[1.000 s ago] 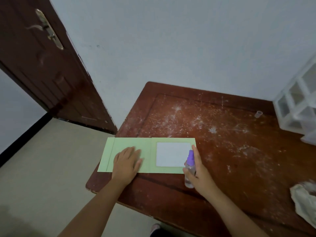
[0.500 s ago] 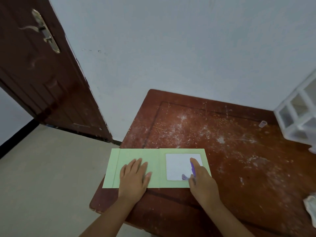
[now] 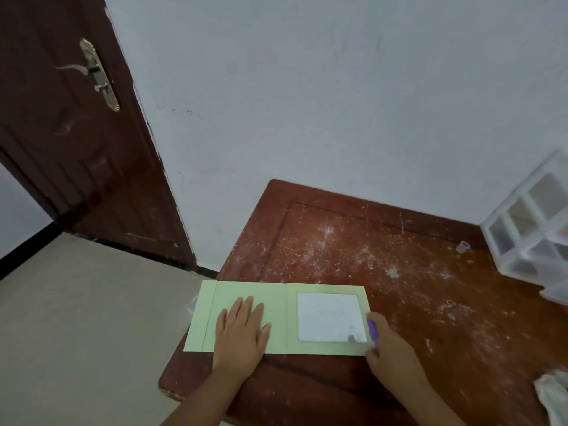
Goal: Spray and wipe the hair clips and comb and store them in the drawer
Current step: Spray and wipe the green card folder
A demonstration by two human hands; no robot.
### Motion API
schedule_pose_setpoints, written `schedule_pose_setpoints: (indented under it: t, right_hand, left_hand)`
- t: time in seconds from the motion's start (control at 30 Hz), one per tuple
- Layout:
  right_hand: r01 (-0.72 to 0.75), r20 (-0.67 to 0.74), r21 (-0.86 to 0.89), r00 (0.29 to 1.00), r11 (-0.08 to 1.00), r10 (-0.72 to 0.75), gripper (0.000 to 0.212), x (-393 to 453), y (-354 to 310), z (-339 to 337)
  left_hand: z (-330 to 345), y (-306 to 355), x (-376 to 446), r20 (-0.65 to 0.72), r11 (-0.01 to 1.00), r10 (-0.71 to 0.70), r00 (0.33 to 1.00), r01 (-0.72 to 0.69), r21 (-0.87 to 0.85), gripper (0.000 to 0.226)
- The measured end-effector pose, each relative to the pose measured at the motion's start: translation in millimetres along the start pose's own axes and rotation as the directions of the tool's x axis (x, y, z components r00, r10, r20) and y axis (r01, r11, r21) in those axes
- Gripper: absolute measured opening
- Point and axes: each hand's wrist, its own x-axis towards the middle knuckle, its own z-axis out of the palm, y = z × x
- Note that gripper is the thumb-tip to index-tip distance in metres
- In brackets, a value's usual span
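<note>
A light green folding case lies open on the near left corner of the brown table, with a square mirror set in its right half. My left hand rests flat on the case's left half, fingers straight. My right hand grips a small spray bottle with a purple top at the case's right edge, beside the mirror. No hair clips or comb are in view.
A clear plastic drawer unit stands at the table's far right against the wall. A small clear cap lies near it. A crumpled white cloth sits at the near right edge. A dark door stands open on the left.
My right hand has tipped the spray bottle down toward the mirror and shifted it to the mirror's right edge. My left hand has stayed flat on the case. The camera has tilted upward.
</note>
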Motion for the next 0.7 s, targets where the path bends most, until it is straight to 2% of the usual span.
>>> schedule_pose_setpoints:
  t: [0.1, 0.2, 0.27, 0.4, 0.47, 0.53, 0.63, 0.7]
  right_hand:
    - [0.080, 0.049, 0.066, 0.995, 0.995, -0.083, 0.059, -6.9, -16.3, 0.0]
    - [0.164, 0.057, 0.124, 0.984, 0.979, -0.172, 0.057, -10.5, -42.4, 13.6]
    - [0.160, 0.054, 0.154, 0.984, 0.975, -0.170, 0.056, -8.1, -55.9, 22.5]
    - [0.093, 0.087, 0.174, 0.990, 0.980, -0.109, 0.059, -10.2, -47.6, 24.4]
    - [0.047, 0.116, 0.147, 0.991, 0.988, -0.064, 0.056, -13.4, -28.6, 17.8]
    - [-0.015, 0.132, 0.133, 0.991, 0.991, -0.003, 0.053, -12.1, -13.8, 6.4]
    - [-0.044, 0.090, 0.162, 0.995, 0.986, 0.030, 0.050, 0.2, -11.0, -9.9]
    - [-0.025, 0.047, 0.145, 0.999, 0.989, 0.018, 0.049, 10.3, -17.9, -12.8]
  left_hand:
    - [3.8, -0.2, 1.2, -0.026, 0.999, -0.045, 0.999, 0.045, 0.005, 0.079]
    - [5.3, 0.8, 4.5, -0.031, 1.000, -0.019, 0.999, 0.018, -0.022, 0.116]
    - [0.1, 3.8, 1.6, 0.011, 0.999, -0.020, 1.000, 0.020, -0.042, 0.125]
    - [-4.1, 6.9, -0.4, -0.026, 0.998, -0.044, 0.999, 0.042, -0.048, 0.097]
    - [-3.8, 5.5, 0.2, -0.034, 0.999, -0.045, 0.998, 0.046, 0.023, 0.087]
    - [-3.3, 3.1, 0.9, -0.005, 0.999, -0.034, 0.999, 0.034, 0.025, 0.075]
    - [0.3, 3.6, -0.8, -0.019, 0.999, 0.010, 1.000, -0.009, 0.036, 0.053]
    - [-3.8, 3.2, -1.7, -0.011, 0.999, -0.025, 1.000, 0.025, 0.019, 0.058]
